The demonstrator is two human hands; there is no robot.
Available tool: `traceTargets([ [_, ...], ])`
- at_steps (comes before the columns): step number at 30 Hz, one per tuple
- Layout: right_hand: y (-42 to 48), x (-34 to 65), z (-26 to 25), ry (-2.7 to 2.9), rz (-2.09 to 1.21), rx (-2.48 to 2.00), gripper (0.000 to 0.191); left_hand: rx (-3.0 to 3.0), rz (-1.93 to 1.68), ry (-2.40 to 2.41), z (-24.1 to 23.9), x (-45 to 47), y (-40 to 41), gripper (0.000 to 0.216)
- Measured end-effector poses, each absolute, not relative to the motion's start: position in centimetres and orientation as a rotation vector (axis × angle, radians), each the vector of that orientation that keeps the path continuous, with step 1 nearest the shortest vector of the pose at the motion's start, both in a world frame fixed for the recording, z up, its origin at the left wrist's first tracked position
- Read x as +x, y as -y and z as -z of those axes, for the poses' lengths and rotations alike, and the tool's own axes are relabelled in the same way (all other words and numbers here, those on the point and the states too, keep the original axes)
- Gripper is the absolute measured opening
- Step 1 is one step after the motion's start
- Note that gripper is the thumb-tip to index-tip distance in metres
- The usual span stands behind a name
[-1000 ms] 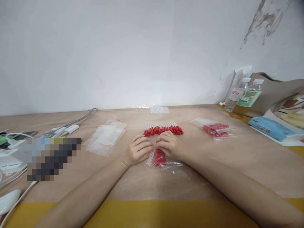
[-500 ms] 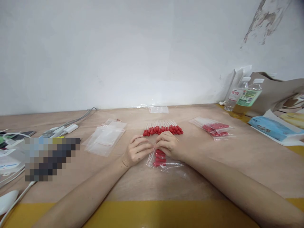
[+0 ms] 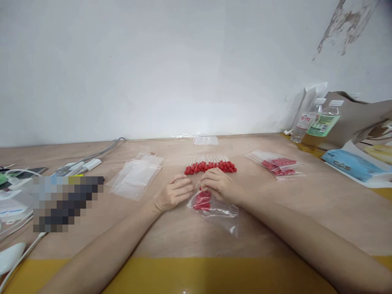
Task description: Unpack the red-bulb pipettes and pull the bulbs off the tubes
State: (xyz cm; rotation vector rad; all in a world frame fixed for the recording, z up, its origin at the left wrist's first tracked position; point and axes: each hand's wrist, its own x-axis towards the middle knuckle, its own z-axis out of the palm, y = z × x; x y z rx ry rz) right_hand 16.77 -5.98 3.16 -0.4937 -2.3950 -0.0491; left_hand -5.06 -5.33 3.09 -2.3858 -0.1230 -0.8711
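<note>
The right hand (image 3: 218, 183) has its fingers curled closed on the upper end of a clear bag (image 3: 225, 210); the exact pinch is hidden behind the knuckles. The left hand (image 3: 177, 192) is loosely curled just beside the bag, and I cannot tell whether it holds anything. The bag lies on the near side of the row of red-tipped sticks (image 3: 211, 166), with a bunch of red tips (image 3: 202, 201) inside it. To the right of the row, overlapping filled bags (image 3: 277, 163) contain more red-tipped sticks; to its left lie flat clear bags (image 3: 134, 175), and behind it one flat bag (image 3: 206, 141). Farther right of the row, a green-labelled bottle (image 3: 324, 124) contains amber liquid.

Half a second ago the fingertips of both hands met; now they are apart, and the bunch has slanted leftward. The row itself looks unchanged.
</note>
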Motion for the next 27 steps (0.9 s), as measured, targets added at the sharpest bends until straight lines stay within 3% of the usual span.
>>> traceTargets([
  [9, 5.4, 17.8, -4.4, 2.352, -0.488, -0.522, 0.012, -2.654, 0.563, 0.294, -3.4, -5.4, 4.6, 0.020],
  [14, 7.6, 18.4, -4.4, 2.420, -0.358, -0.778, 0.014, -2.748, 0.588, 0.428, -3.3, -5.8, 4.8, 0.019],
  [19, 9.6, 20.0, -2.9, 2.507, -0.245, -0.993, 0.034, -2.902, 0.705, 0.593, -3.1, -6.0, 5.1, 0.028],
  [27, 8.8, 20.3, -1.2, 2.349, -0.237, -1.088, 0.031, -3.044, 0.852, 1.232, -2.4, -5.0, 5.4, 0.024],
])
